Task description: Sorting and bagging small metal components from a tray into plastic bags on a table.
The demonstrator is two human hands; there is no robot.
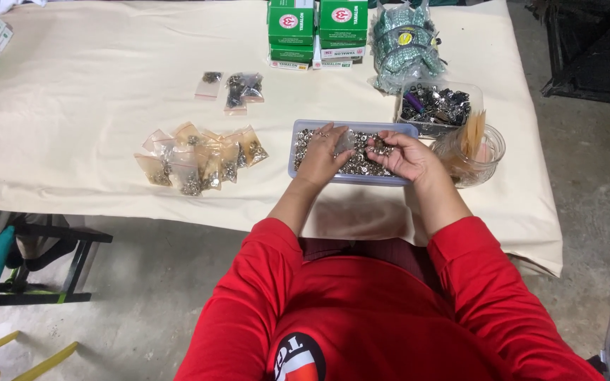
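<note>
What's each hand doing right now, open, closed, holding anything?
Left hand: pinching a small clear bag over the tray.
Right hand: cupped, holding a few small metal pieces.

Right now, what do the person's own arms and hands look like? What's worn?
Both arms wear bright red long sleeves pushed up to about the elbow, forearms bare. Left hand and right hand are ungloved. No watch or bracelet visible; rings too small to tell.
</note>
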